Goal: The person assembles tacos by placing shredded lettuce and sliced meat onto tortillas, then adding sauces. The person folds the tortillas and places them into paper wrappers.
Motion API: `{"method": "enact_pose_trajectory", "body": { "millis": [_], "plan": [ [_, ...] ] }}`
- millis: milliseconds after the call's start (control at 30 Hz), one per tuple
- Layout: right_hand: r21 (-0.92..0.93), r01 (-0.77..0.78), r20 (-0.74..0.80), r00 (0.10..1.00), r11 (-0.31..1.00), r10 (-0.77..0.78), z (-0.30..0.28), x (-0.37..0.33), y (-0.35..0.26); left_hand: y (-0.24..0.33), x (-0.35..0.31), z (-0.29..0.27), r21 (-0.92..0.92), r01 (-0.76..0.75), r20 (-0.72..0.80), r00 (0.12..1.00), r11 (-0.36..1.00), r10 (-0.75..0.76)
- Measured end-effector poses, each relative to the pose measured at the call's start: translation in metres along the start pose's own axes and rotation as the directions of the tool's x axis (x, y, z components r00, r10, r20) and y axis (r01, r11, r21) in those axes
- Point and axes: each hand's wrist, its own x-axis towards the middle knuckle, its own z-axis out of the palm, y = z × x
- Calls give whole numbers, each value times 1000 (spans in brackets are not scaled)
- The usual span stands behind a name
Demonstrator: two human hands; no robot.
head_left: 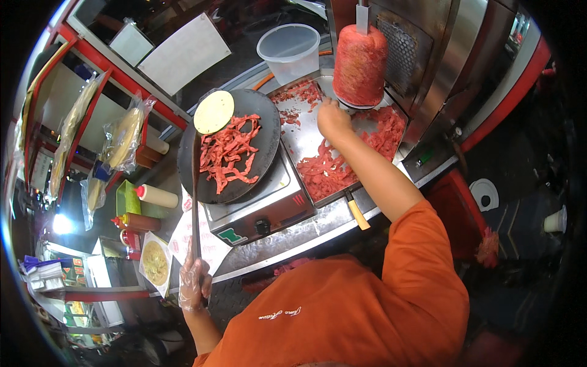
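My left hand (194, 284), in a clear plastic glove, is closed around the lower end of a long, narrow knife (195, 208). Its blade reaches up along the left side of a round black griddle (267, 119). Strips of red meat (229, 153) lie on the griddle, with a round flatbread (213, 112) at its far edge. My right hand (333, 120), bare and curled closed, is over a metal tray (307, 134) of red meat shavings (327, 171). It is just below and left of a meat cone (361, 64) on a vertical spit. Whatever it grips is hidden.
A burner (263, 214) supports the griddle. A wooden handle (358, 215) juts from the tray's near edge. A clear plastic tub (288, 49) stands behind. At left are sauce bottles (158, 197), a green container (128, 200), bagged flatbreads (125, 137) and a filled flatbread on paper (156, 263).
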Motion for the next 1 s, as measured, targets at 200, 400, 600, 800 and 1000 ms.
{"method": "enact_pose_trajectory", "body": {
  "millis": [200, 400, 600, 800, 1000],
  "plan": [
    [-95, 98, 153, 985, 991, -83, -10, -22, 2, -2, -12, -8, -9, 35, -97, 995, 999, -36],
    [-98, 152, 52, 988, 984, -147, 9, 8, -10, -1, -1, -2, -13, -16, -54, 998, 1000, 16],
    [-86, 130, -44, 990, 988, -134, 15, 13, 9, -5, -9, -1, -1, 8, -64, 998, 1000, -8],
    [-114, 133, -25, 990, 985, -136, 5, -4, 17, -12, -15, -6, -7, -4, -89, 996, 1000, 3],
    [-78, 191, 150, 972, 978, -178, 0, -15, 8, -10, -14, -7, -65, 8, -107, 994, 998, -15]
  ]
}}
